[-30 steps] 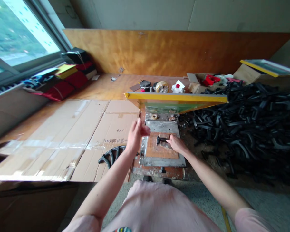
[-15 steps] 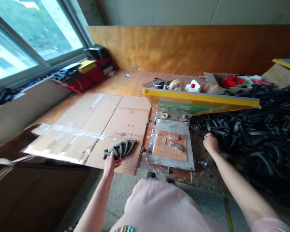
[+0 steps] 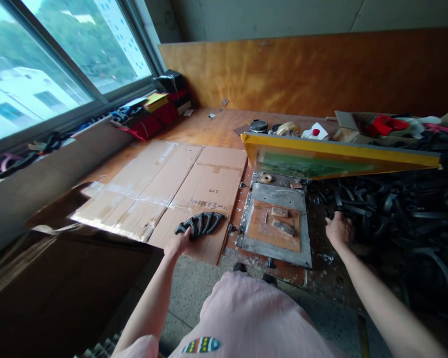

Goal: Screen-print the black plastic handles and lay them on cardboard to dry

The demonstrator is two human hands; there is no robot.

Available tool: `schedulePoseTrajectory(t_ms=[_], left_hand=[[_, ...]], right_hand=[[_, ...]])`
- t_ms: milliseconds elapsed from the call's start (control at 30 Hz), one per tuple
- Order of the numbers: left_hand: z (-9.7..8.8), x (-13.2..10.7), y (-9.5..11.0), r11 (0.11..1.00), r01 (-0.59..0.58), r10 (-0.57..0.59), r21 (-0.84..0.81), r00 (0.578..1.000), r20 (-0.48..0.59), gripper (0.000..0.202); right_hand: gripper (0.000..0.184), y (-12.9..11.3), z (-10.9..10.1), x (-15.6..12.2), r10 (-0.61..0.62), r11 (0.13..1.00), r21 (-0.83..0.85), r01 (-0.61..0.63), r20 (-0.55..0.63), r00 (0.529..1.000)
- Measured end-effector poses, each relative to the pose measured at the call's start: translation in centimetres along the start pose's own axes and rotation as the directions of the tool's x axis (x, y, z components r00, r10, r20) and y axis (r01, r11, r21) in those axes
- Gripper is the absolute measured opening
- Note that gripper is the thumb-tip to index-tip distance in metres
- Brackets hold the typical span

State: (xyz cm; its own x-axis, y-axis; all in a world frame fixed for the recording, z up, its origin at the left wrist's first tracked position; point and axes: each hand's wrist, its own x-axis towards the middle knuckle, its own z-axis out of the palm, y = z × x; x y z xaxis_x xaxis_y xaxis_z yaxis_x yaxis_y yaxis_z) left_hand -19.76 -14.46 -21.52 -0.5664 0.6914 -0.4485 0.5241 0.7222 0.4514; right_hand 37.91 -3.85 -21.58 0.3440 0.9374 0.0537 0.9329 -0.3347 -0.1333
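My left hand (image 3: 178,243) is shut on one end of a black arched, ribbed plastic part (image 3: 199,224), which rests on flattened cardboard (image 3: 205,186). My right hand (image 3: 339,230) is at the edge of a large heap of black plastic pieces (image 3: 406,214), and its fingertips are next to or on a dark piece. The heap hides whether it grips anything. Between my hands lies a metal screen-printing bed (image 3: 276,246) with an orange board (image 3: 272,228) and small pieces on it.
A raised yellow-framed printing screen (image 3: 313,161) hangs above the bed. Behind it, a wooden bench holds an ink can, tape and a white bottle. A cardboard box with red items stands back right. A window is at left, and a dark box at lower left.
My right hand has moved from the orange board to the black heap. My left hand has come down and taken the arched part. The view has turned left.
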Motion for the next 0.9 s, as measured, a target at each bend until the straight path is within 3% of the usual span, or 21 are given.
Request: schedulePoseTrajectory(t_ms=[67, 133, 200, 267, 400, 633, 700, 767, 833, 900], left_hand=[[0.8, -1.5, 0.0, 0.991, -0.061, 0.079, 0.116, 0.985, -0.152, 0.055], [2.4, -3.1, 0.4, 0.941, -0.201, 0.277, 0.273, 0.920, -0.278, 0.057], [4.2, -4.5, 1.2, 0.861, -0.301, 0.439, 0.411, 0.848, -0.297, 0.058], [5.8, -5.2, 1.9, 0.825, -0.309, 0.470, 0.473, 0.840, -0.271, 0.060], [7.2, -4.7, 2.8, 0.813, -0.271, 0.455, 0.515, 0.847, -0.273, 0.059], [7.0, -2.7, 2.9, 0.832, -0.272, 0.410, 0.484, 0.889, -0.204, 0.056], [6.9, -2.5, 2.9, 0.838, -0.273, 0.403, 0.472, 0.894, -0.198, 0.055], [6.9, -2.3, 2.7, 0.842, -0.274, 0.400, 0.464, 0.895, -0.197, 0.054], [6.8, -1.9, 2.3, 0.843, -0.285, 0.410, 0.457, 0.889, -0.204, 0.053], [6.4, -1.0, 2.0, 0.838, -0.314, 0.439, 0.446, 0.874, -0.209, 0.052]], right_hand=[[0.040, -1.7, -0.8, -1.6, -0.175, 0.973, 0.138, 0.186, -0.086, 0.981], [0.039, -4.0, -1.3, -3.4, -0.401, 0.861, 0.284, 0.423, -0.134, 0.906], [0.037, -6.6, -1.4, -5.0, -0.583, 0.724, 0.354, 0.592, -0.143, 0.799], [0.035, -8.9, -1.2, -6.0, -0.680, 0.650, 0.342, 0.678, -0.137, 0.721], [0.035, -11.4, -0.7, -6.5, -0.731, 0.633, 0.237, 0.737, -0.132, 0.670], [0.035, -12.5, -0.9, -6.2, -0.768, 0.595, 0.209, 0.776, -0.135, 0.626], [0.041, -13.1, -0.8, -6.6, -0.806, 0.536, 0.245, 0.808, -0.137, 0.576], [0.047, -13.5, -0.9, -7.2, -0.861, 0.449, 0.286, 0.846, -0.114, 0.496], [0.042, -13.5, -1.0, -7.7, -0.899, 0.373, 0.356, 0.857, -0.091, 0.429], [0.033, -13.2, -1.3, -7.9, -0.903, 0.336, 0.441, 0.832, -0.099, 0.417]])
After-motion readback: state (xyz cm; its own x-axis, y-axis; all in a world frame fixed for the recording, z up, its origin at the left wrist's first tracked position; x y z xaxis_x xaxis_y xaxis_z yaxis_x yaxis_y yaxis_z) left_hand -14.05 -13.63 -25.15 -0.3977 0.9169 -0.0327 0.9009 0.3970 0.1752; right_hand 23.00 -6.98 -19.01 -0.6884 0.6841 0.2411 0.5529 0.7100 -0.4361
